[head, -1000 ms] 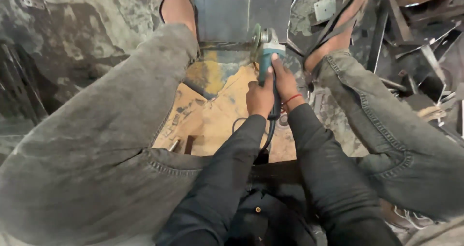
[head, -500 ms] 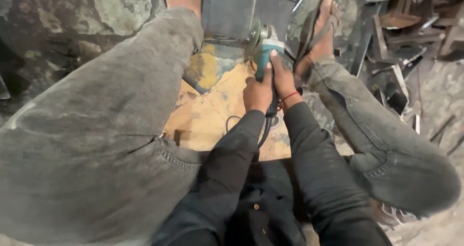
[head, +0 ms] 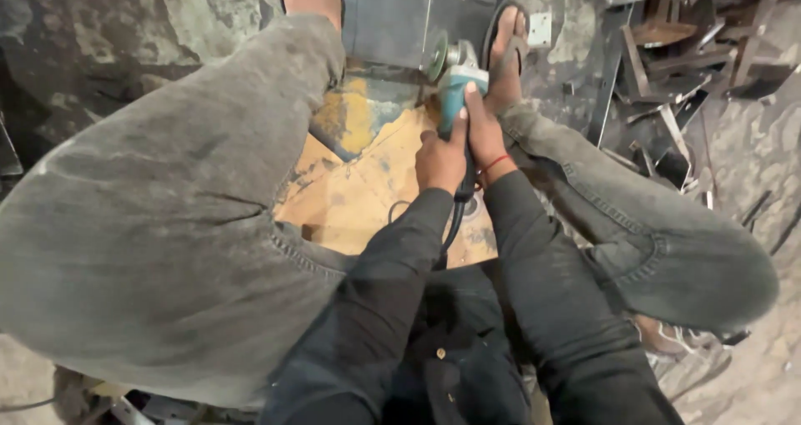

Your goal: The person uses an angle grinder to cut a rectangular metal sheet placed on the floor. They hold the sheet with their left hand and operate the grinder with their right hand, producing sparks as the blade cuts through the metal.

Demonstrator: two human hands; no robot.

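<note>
A person crouches low over a stained concrete floor [head: 100, 50], grey-trousered knees spread wide to either side of the work. Between the knees lies an orange-brown board [head: 367, 200], worn and smeared, with a dark grey metal sheet [head: 392, 16] set just beyond it and a yellow-blotched patch where the two meet. To the right, a heap of scrap metal offcuts [head: 667, 58] lies on the floor, near a sandalled foot [head: 505, 50]. Both black-sleeved arms reach forward together over the board. The right hand [head: 484, 133], a red thread at its wrist, is clamped around the teal body of an angle grinder [head: 455, 83], thumb laid along the casing. The left hand [head: 438, 162] is closed around the tool's rear, just beside the right. The grinder's disc [head: 437, 55] stands upright at the far edge of the board, at the metal sheet, and its black cord [head: 450, 225] trails back between the arms.
</note>
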